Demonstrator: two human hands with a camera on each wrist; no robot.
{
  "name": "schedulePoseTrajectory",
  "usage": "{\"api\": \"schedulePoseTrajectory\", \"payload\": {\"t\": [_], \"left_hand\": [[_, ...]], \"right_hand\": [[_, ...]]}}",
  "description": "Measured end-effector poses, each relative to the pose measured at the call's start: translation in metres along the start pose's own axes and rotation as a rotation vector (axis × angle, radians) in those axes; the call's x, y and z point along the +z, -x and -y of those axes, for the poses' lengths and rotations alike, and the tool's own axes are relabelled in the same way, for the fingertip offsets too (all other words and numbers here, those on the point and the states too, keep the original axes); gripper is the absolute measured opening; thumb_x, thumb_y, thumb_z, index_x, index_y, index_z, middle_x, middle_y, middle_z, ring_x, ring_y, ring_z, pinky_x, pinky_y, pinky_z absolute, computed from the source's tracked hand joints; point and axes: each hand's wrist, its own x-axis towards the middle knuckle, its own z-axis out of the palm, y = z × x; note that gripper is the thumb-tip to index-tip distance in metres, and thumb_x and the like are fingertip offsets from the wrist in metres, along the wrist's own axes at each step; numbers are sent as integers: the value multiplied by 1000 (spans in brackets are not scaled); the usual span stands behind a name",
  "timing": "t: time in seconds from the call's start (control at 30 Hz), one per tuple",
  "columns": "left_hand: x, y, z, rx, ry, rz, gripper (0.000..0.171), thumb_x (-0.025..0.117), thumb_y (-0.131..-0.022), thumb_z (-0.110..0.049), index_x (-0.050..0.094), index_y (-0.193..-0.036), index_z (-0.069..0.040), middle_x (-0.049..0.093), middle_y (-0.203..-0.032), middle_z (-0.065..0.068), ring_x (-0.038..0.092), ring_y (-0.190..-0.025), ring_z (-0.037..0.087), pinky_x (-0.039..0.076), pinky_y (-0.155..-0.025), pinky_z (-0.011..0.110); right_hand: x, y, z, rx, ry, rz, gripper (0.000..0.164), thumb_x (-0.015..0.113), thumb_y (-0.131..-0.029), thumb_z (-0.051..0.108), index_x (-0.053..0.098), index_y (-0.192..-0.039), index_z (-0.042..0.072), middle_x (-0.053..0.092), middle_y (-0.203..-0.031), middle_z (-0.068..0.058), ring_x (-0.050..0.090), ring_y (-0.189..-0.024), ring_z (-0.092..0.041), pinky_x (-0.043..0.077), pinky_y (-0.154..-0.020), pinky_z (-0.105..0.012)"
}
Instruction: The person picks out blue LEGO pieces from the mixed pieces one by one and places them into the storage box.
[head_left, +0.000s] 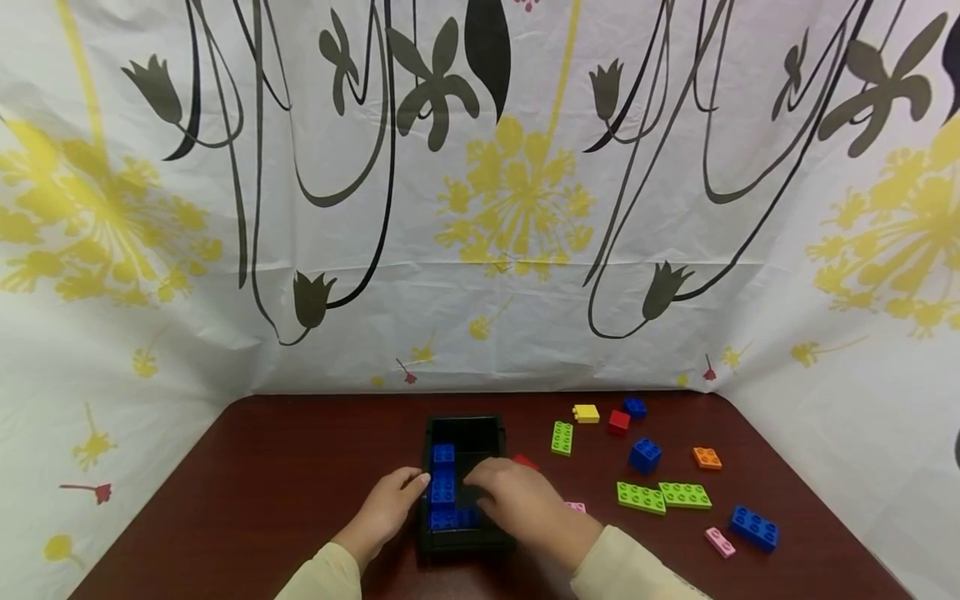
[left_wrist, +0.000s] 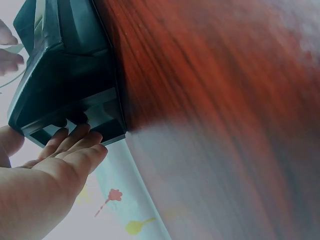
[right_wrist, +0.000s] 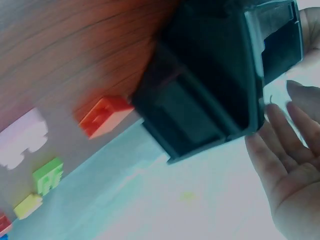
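Observation:
A black plastic bin (head_left: 467,546) stands on the table in the head view. Several blue toy bricks (head_left: 442,485) lie inside it along the left wall and front. My left hand (head_left: 384,510) holds the bin's left wall, thumb at the rim. In the left wrist view its fingers (left_wrist: 82,150) lie against the outer side of the bin (left_wrist: 75,70). My right hand (head_left: 528,500) hovers over the bin's right rim with bent, relaxed fingers. The right wrist view shows these fingers (right_wrist: 280,135) at the rim, holding nothing visible.
Right of the bin lie loose bricks: a red one (head_left: 525,461) partly hidden by my hand, lime green ones (head_left: 641,497), blue ones (head_left: 645,455), an orange one (head_left: 707,457), a yellow one (head_left: 587,413) and a pink one (head_left: 720,542). A patterned curtain (head_left: 495,350) hangs behind the table.

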Motion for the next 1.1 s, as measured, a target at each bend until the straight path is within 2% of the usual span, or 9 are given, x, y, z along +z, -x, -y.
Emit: {"api": "schedulePoseTrajectory", "payload": {"t": [0.13,0.3,0.4,0.67,0.87,1.0,1.1], "left_hand": [[0,1,0,3,-11,-6,51,50,-101,-34,52,-130,8,52,-133,28,47,-124,46,43,-96,59],[0,2,0,12,-26,-13,50,50,-101,-33,53,-129,8,53,-132,28,47,-123,47,43,-95,59],[0,1,0,5,-17,-9,49,50,-101,-32,53,-130,8,52,-132,28,47,-123,46,43,-95,59],[1,-1,2,10,-21,-15,48,50,-101,-31,54,-129,8,54,-131,27,48,-122,45,43,-96,59],[1,-1,1,7,-23,-6,49,49,-101,-32,52,-130,8,53,-131,28,48,-123,46,43,-96,59],[1,0,1,6,-17,1,50,49,-102,-32,52,-131,9,53,-132,28,48,-123,46,43,-96,59],[0,0,1,4,-13,4,51,49,-102,-33,51,-131,9,53,-132,28,48,-123,46,43,-96,59]], "right_hand": [[-3,8,-9,-30,39,-93,35,75,-85,13,67,-118,13,65,-117,-2,61,-109,-17,55,-85,-33],[-7,18,-17,-11,38,-176,44,77,-83,14,63,-125,12,61,-121,-5,61,-106,-19,56,-79,-34],[-7,23,-24,11,36,-209,49,78,-81,14,62,-127,12,60,-123,-5,60,-107,-20,56,-82,-36],[0,35,-50,107,56,-249,56,81,-79,16,59,-130,16,57,-128,-4,58,-113,-20,54,-88,-38],[1,42,-68,183,42,-275,60,82,-77,14,58,-132,15,56,-130,-8,57,-114,-25,56,-80,-40],[1,48,-82,230,62,-289,61,83,-76,13,58,-132,14,55,-131,-11,57,-113,-27,57,-73,-36],[-1,52,-91,253,66,-312,60,84,-74,11,60,-129,11,56,-129,-14,58,-113,-29,57,-76,-38]]}}
